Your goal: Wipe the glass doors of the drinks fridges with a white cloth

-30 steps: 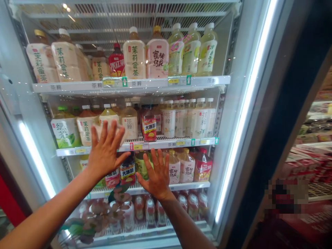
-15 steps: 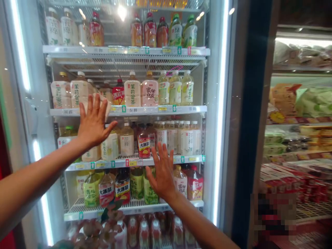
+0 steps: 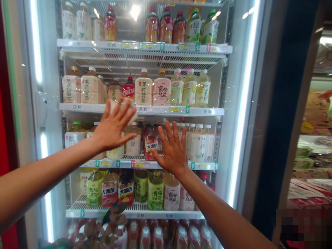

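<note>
My left hand [image 3: 114,122] is spread flat against the glass door [image 3: 135,13] of a lit drinks cooler. Under its fingers a white cloth [image 3: 132,114], perhaps a tissue, is pressed to the glass; most of it is hidden by the hand. To the right and slightly lower, my right hand [image 3: 172,147] rests with fingers apart on or very close to the same glass, with nothing seen in it. Behind the pane, bottled teas fill the shelves, among them a red-labelled bottle [image 3: 151,143] between my hands and a pink-labelled bottle [image 3: 162,88] above.
Bright light strips run down both sides, the right one [image 3: 245,103] in full view. A recessed handle [image 3: 41,109] is at the left of the door. Leaves and round buds [image 3: 114,221] show low in front. Shelves with packaged goods [image 3: 308,148] stand beyond a dark post [image 3: 290,114].
My left hand has slid right across the glass with the white cloth. My right hand has moved up and a little right. The view has shifted, so the cooler appears further right and larger.
</note>
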Demonstrator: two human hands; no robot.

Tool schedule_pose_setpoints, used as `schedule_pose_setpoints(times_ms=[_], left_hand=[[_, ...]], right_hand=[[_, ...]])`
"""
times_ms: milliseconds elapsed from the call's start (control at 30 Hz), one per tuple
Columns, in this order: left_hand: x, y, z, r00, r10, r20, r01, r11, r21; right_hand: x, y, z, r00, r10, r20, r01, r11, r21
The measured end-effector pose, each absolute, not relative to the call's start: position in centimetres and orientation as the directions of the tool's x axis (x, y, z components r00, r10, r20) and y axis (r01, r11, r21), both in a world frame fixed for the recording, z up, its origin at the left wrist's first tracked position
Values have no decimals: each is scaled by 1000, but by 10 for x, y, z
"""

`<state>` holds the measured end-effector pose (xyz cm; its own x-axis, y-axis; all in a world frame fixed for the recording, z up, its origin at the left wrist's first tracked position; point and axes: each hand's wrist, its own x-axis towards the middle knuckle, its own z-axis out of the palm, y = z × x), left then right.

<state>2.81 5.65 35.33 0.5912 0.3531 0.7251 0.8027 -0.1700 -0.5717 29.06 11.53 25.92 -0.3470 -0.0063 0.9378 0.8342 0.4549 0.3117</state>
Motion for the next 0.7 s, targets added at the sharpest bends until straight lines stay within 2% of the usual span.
schedule_pose_setpoints(times_ms=[67, 133, 167, 233, 300, 367, 400, 467, 533, 600, 633, 667, 700], left_hand=[[40, 54, 322, 767, 409, 494, 627, -314, -713], [43, 50, 312, 840, 439, 318, 503, -411, -761], [41, 49, 318, 837, 448, 316, 504, -405, -762], [33, 48, 348, 765, 440, 470, 619, -300, -726], [26, 49, 378, 607, 387, 694, 787, -170, -593], [25, 51, 380, 503, 352, 789, 860, -116, -496], [25, 51, 367, 516, 361, 777, 852, -124, -509], [24, 48, 323, 660, 386, 645, 742, -197, -641], [17, 44, 277, 832, 385, 399, 530, -337, -778], [3, 39, 257, 909, 360, 212, 362, -427, -828], [-5, 38, 259, 909, 361, 206, 359, -432, -827], [-13, 37, 268, 889, 375, 264, 414, -411, -812], [-19, 36, 280, 839, 388, 382, 520, -361, -774]], right_hand=[[292, 114, 259, -353, 7, 936, 835, 453, 312], [293, 113, 259, -361, 19, 932, 833, 457, 313], [293, 112, 259, -363, 22, 931, 830, 461, 313], [294, 112, 259, -363, 17, 932, 826, 468, 313], [294, 112, 259, -357, -1, 934, 824, 471, 315], [294, 113, 260, -348, -14, 937, 826, 469, 314], [294, 114, 260, -343, -12, 939, 829, 467, 309], [293, 115, 259, -331, 1, 944, 837, 462, 293], [288, 114, 255, -298, 11, 954, 850, 458, 260], [280, 112, 246, -235, 18, 972, 865, 459, 201], [273, 111, 240, -192, 24, 981, 872, 463, 159], [266, 109, 233, -147, 32, 989, 876, 468, 115], [259, 108, 226, -106, 38, 994, 879, 470, 76]])
